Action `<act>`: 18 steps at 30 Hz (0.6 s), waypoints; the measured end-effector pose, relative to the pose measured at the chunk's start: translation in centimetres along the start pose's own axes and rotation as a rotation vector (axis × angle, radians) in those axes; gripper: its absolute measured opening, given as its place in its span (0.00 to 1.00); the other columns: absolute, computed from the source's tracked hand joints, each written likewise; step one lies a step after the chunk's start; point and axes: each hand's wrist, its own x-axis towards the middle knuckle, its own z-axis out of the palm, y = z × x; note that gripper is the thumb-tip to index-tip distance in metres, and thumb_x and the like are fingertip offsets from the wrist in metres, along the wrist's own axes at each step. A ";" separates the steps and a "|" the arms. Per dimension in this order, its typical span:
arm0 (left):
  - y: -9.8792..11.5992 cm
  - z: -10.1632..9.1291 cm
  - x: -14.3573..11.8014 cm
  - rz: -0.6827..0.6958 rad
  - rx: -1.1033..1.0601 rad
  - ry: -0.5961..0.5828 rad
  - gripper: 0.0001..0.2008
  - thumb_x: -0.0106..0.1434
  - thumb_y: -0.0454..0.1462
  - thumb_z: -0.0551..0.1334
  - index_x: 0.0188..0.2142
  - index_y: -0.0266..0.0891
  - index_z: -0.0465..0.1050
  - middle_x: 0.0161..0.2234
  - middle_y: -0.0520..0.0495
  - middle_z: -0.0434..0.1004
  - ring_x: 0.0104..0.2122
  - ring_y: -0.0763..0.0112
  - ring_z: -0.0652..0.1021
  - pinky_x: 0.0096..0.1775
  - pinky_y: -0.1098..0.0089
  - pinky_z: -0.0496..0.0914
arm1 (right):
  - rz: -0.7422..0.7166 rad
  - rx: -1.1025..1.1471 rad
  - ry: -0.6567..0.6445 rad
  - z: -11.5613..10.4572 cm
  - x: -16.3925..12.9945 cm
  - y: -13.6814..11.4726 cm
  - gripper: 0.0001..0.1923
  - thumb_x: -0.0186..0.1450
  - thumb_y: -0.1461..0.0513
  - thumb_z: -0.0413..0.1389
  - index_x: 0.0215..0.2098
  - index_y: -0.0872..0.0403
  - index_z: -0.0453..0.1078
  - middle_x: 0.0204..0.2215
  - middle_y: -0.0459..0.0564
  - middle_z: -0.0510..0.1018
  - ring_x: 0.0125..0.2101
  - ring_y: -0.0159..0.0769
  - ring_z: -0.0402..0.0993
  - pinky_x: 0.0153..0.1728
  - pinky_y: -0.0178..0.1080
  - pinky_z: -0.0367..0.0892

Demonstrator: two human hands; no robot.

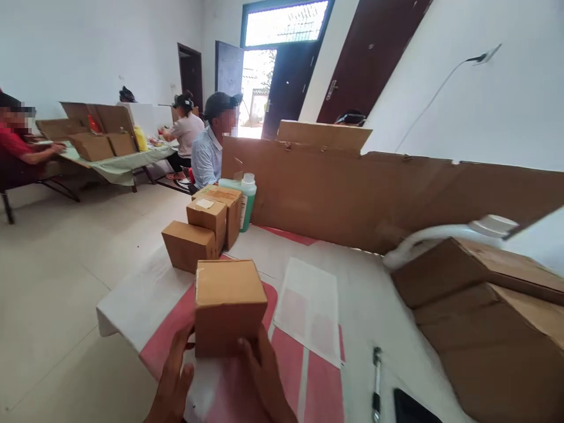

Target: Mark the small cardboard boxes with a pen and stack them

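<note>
A small closed cardboard box (231, 320) is between my two hands at the near part of the table. My left hand (174, 370) presses its fingers to the box's lower left side, the thumb standing apart from the front face. On the lower right, my right hand (264, 364) grips the box, its thumb on the front face and its other fingers hidden along the side. I cannot tell whether the box rests on the table or is slightly lifted. Just beyond it lies a translucent white sheet (308, 308) on the red-and-white table cover (286, 364).
Several cardboard boxes (189, 244) and a bottle of green liquid (248, 202) stand at the far left. A cardboard partition (317, 188) crosses the back. Large boxes (493, 346) fill the right; a pen-like tool (376, 382) and black object (414, 408) lie nearby. People sit beyond.
</note>
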 end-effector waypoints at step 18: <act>3.5 8.5 4.4 0.256 0.147 -0.469 0.36 0.72 0.59 0.48 0.73 0.47 0.54 0.68 0.38 0.56 0.69 0.49 0.58 0.69 0.45 0.52 | 0.119 0.356 0.114 -11.6 -5.6 1.8 0.45 0.65 0.36 0.55 0.73 0.43 0.53 0.69 0.54 0.65 0.65 0.52 0.66 0.63 0.55 0.63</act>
